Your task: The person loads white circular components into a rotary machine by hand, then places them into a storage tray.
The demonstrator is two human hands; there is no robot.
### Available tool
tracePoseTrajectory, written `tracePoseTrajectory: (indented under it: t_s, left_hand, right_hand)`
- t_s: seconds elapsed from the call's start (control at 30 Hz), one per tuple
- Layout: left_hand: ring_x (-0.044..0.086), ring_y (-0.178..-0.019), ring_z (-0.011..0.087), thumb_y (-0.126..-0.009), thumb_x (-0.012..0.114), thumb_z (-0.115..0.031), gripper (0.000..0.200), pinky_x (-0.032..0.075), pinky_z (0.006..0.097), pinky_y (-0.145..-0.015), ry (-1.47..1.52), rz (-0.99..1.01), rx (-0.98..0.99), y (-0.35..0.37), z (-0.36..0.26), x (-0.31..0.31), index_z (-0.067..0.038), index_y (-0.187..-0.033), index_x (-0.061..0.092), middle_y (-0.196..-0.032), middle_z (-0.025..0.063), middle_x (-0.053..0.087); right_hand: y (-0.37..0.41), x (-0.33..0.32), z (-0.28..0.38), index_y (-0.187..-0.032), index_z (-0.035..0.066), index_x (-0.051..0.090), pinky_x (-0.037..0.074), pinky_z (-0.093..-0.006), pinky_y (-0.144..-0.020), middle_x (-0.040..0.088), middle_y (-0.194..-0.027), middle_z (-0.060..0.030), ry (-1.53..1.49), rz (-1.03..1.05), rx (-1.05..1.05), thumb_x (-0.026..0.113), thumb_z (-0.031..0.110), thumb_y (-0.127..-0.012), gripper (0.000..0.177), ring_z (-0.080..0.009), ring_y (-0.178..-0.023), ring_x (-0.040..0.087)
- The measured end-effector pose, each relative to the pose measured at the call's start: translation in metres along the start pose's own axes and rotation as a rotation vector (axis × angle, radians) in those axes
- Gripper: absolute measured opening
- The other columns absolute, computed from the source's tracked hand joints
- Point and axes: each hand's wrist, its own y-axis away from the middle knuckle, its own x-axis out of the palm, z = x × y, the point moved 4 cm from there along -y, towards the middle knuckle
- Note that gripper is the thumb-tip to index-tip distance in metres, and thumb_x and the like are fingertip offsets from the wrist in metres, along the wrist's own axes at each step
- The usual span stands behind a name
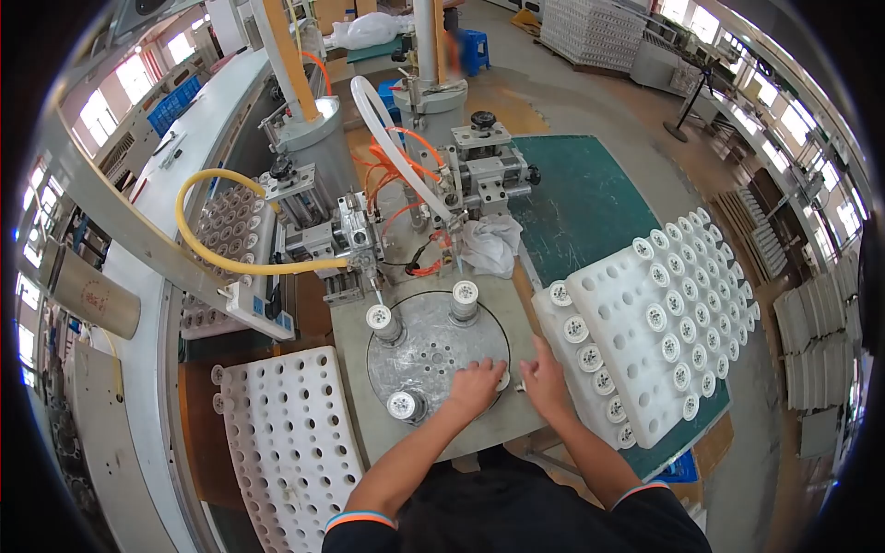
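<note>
A round metal turntable (433,359) carries cup-shaped holders with white round lamp parts. One lamp part (379,317) sits at the left under a dispensing nozzle, another lamp part (465,293) at the back right, and a third lamp part (401,405) at the front left. My left hand (476,385) is over the turntable's right edge, fingers curled over a white round part (503,378) that they mostly hide. Just right of the turntable is my right hand (546,376), its index finger pointing up and the other fingers bent. Something small and whitish shows by its fingertips.
White perforated trays (604,323) filled with lamp parts are stacked at the right on a green table (590,184). At the left lies a perforated tray (286,433) with mostly bare holes. Dispensing machinery (489,170), hoses and a crumpled plastic bag (491,244) stand behind the turntable.
</note>
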Motion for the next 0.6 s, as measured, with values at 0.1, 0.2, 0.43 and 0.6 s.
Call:
tracePoseTrajectory:
  t_s: [0.1,0.2,0.43,0.6]
  left_hand:
    - [0.061,-0.093,0.0298,-0.069,0.074,-0.021,0.068,0.052,0.0421,-0.069,0.126,-0.036,-0.049,0.037,0.011,-0.033,-0.021,-0.130,0.045,-0.107,0.0094,0.056]
    - [0.060,-0.092,0.0297,-0.070,0.073,-0.023,0.065,0.051,0.0422,-0.071,0.247,-0.172,-0.197,0.082,0.039,-0.067,-0.021,-0.129,0.046,-0.105,0.0100,0.056]
    - [0.058,-0.097,0.0301,-0.072,0.072,-0.025,0.067,0.050,0.0426,-0.077,0.096,-0.562,-0.744,0.242,0.194,-0.110,-0.021,-0.133,0.044,-0.106,0.0097,0.054]
    - [0.056,-0.107,0.0330,-0.072,0.071,-0.029,0.067,0.048,0.0436,-0.084,0.078,-0.660,-1.053,0.314,0.327,-0.143,-0.021,-0.133,0.045,-0.123,0.0133,0.052]
  right_hand:
    - [-0.002,0.021,0.034,-0.130,0.009,0.047,0.040,-0.0410,-0.070,0.056,-0.077,-0.0077,0.324,-0.122,-0.535,0.067,0.015,-0.076,0.058,-0.0239,-0.077,0.056]
    - [-0.003,0.072,0.034,-0.128,0.014,0.050,0.039,-0.0407,-0.071,0.057,-0.078,-0.0045,0.579,0.084,-0.796,0.065,0.018,-0.076,0.054,-0.0232,-0.078,0.055]
    - [0.010,0.082,0.053,-0.124,0.012,0.052,0.033,-0.0440,-0.090,0.055,-0.103,-0.0102,0.496,0.219,-0.809,0.072,0.027,-0.067,0.062,-0.0280,-0.098,0.049]
    - [0.041,0.055,0.052,-0.118,0.009,0.055,0.030,-0.0433,-0.094,0.053,-0.110,-0.0115,0.362,0.060,-0.656,0.069,0.018,-0.070,0.051,-0.0297,-0.105,0.048]
